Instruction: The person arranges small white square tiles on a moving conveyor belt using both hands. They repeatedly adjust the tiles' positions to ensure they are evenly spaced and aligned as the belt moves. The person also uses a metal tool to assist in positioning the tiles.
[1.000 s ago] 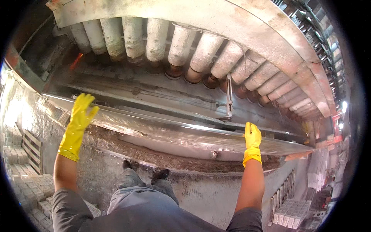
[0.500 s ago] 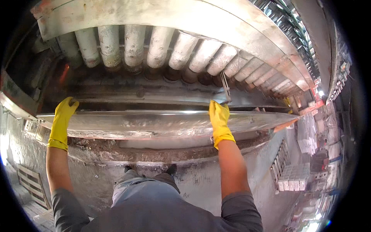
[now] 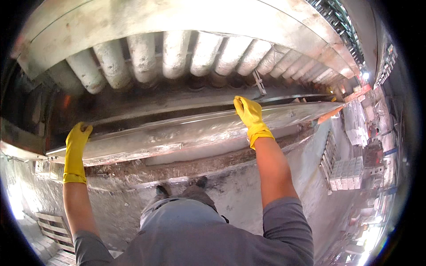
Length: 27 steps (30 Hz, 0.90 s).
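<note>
Both my hands wear yellow rubber gloves and reach over the near rim of a long metal trough (image 3: 177, 135). My left hand (image 3: 77, 139) is at the trough's left end, its fingers curled inward just above the rim. Farther right, my right hand (image 3: 248, 113) has its fingers bent closed over the same rim. Whether the fingers grip the rim or something thin just inside it cannot be made out. A narrow metal bracket (image 3: 258, 83) hangs inside the trough, a little beyond my right hand and apart from it. The trough's inside is dark.
A row of thick pale cylinders (image 3: 175, 53) lines the far side, under a broad pale beam (image 3: 177, 17). Wooden pallets (image 3: 55, 228) lie at lower left. At right, stacked pale blocks (image 3: 346, 173) stand beside another pallet (image 3: 327, 155). An orange glow (image 3: 66, 102) shows inside at left.
The view has turned, so the trough now slants up to the right. My right hand has come away from the hanging bracket. My left hand stays near the trough's left end.
</note>
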Available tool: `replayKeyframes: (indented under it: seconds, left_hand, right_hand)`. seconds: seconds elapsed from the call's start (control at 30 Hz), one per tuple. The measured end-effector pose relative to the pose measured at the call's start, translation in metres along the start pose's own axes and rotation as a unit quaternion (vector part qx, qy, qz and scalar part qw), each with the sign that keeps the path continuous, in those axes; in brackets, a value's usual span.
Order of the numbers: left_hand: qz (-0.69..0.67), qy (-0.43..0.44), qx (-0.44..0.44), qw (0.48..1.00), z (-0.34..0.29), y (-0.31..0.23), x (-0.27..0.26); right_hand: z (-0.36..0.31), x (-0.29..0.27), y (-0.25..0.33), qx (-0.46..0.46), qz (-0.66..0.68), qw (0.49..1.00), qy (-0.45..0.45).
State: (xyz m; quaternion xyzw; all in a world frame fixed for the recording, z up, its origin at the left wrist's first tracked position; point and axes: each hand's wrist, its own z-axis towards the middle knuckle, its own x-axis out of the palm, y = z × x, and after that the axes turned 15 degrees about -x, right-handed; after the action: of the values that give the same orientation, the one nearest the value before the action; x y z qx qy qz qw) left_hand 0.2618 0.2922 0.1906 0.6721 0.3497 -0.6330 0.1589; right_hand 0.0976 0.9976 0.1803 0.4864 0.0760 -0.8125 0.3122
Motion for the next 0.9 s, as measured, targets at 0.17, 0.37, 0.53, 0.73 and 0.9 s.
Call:
replayKeyframes:
  seconds: [0.17, 0.37, 0.53, 0.73, 0.9]
  left_hand:
    - [-0.036, 0.068, -0.047, 0.996, 0.041, 0.028, 0.013]
    - [0.040, 0.079, -0.002, 0.996, 0.027, -0.017, 0.027]
    - [-0.004, 0.049, 0.188, 0.981, -0.028, -0.162, 0.072]
    - [-0.001, 0.094, 0.478, 0.873, -0.055, -0.363, 0.167]
    - [0.021, 0.126, 0.514, 0.848, -0.052, -0.456, 0.266]
  right_hand:
    - [0.015, -0.008, -0.012, -0.006, 0.010, 1.000, 0.022]
    - [-0.008, -0.015, -0.077, -0.027, -0.007, 1.000, -0.012]
    - [-0.028, -0.039, -0.122, 0.036, 0.047, 0.998, 0.022]
    - [-0.037, -0.023, -0.132, -0.037, -0.022, 0.999, 0.013]
    - [-0.043, -0.016, -0.129, -0.040, -0.010, 0.998, -0.046]
